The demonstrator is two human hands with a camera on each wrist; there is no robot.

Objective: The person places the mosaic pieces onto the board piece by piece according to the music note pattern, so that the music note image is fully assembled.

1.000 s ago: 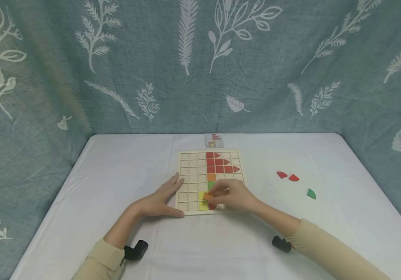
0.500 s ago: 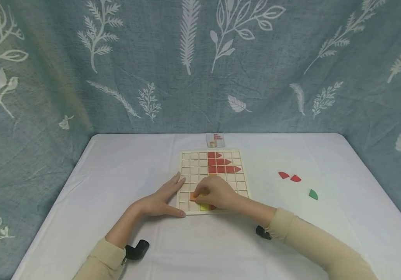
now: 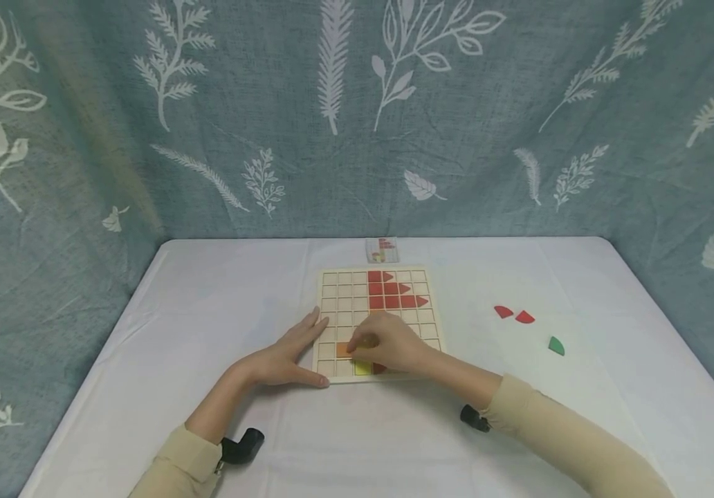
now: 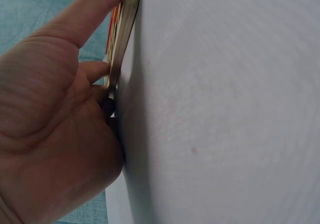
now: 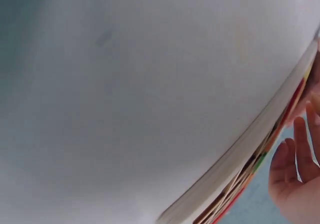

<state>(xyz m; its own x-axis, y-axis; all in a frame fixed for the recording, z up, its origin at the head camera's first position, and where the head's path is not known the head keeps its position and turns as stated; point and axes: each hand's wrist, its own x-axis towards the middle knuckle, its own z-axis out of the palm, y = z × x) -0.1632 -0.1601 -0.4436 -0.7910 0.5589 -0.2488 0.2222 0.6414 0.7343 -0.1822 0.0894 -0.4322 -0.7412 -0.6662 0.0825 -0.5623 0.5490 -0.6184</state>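
A wooden grid board (image 3: 336, 304) lies on the white table. My left hand (image 3: 279, 357) spans its left edge, thumb at the near corner and fingers spread along the side; in the left wrist view the thumb touches the board's edge (image 4: 126, 31). Over the lower middle of the grid, my right hand (image 3: 391, 344) pinches the right side of an orange square tile (image 3: 343, 350), which lies in a grid cell. A yellow tile (image 3: 363, 368) and a dark red piece (image 3: 379, 369) show below that hand. The cells under the palm are hidden.
Rows of red squares ending in triangles (image 3: 391, 301) fill the board's upper right. A small pattern card (image 3: 382, 250) lies behind it. Two red quarter-circles (image 3: 524, 317) and a green one (image 3: 556, 345) lie to the right. A leaf-patterned curtain (image 3: 295, 173) hangs behind.
My right hand has moved left with the orange square, from over the yellow pieces to a cell further left. It has barely moved in the last half second. My left hand stays put.
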